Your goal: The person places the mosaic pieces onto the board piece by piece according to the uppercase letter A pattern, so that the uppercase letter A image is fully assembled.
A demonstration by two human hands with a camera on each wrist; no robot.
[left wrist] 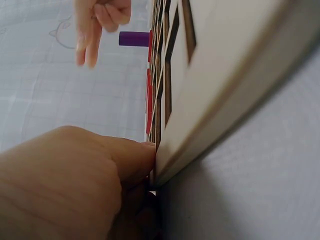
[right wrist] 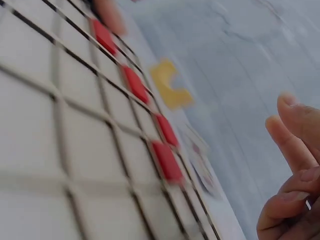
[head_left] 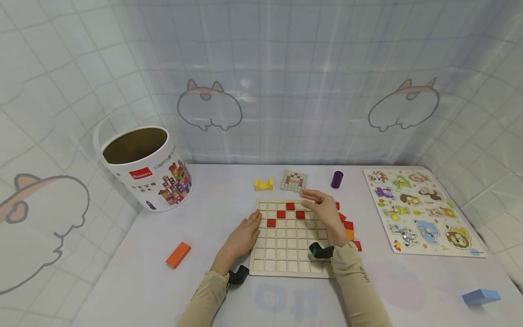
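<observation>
A wooden grid board [head_left: 292, 268] lies flat, with several red square tiles [head_left: 271, 223] set in its upper cells in a slanting pattern. My left hand [head_left: 243, 234] rests at the board's left edge, fingertips touching the rim. Over the upper right of the board hovers my right hand [head_left: 324, 211], thumb and a finger extended and the other fingers bent, with nothing visible between them. Loose red and orange tiles [head_left: 349, 233] lie beside the board's right edge, partly covered by the right forearm. A small pattern card [head_left: 294, 180] lies behind the board.
Behind the board stand a yellow arch block [head_left: 263, 184] and a purple cylinder [head_left: 337, 179]. A large white bucket [head_left: 149, 177] is at the back left, an orange block [head_left: 178, 255] in front of it. Rightward lie an animal puzzle board [head_left: 421, 213] and a blue block [head_left: 481, 297].
</observation>
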